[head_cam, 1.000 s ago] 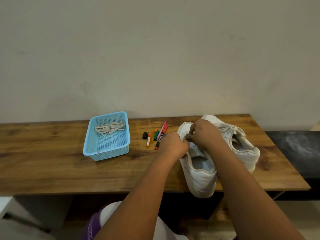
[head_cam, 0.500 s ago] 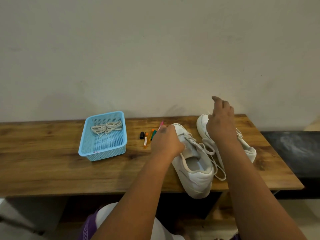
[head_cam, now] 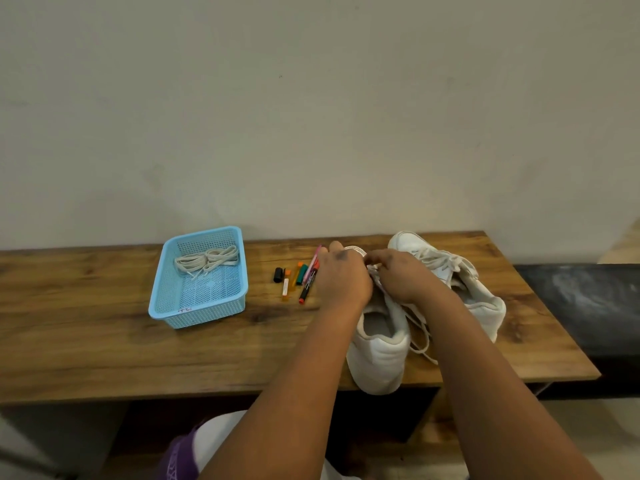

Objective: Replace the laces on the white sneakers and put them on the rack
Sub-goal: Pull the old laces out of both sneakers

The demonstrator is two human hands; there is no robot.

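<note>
At the table's (head_cam: 86, 344) front right edge, the left hand (head_cam: 341, 277) steadies the near sneaker (head_cam: 379, 355) while the right hand (head_cam: 398, 277) pinches its old lace (head_cam: 420, 336); a hard tug could drag the overhanging heel off.

1. A home, most likely: a plain cream wall (head_cam: 311, 116) rises behind a wood-grain tabletop (head_cam: 86, 341).
2. Household things lie on it: white sneakers (head_cam: 379, 355), a blue basket (head_cam: 194, 315) of laces (head_cam: 207, 261), some markers (head_cam: 298, 278).
</note>
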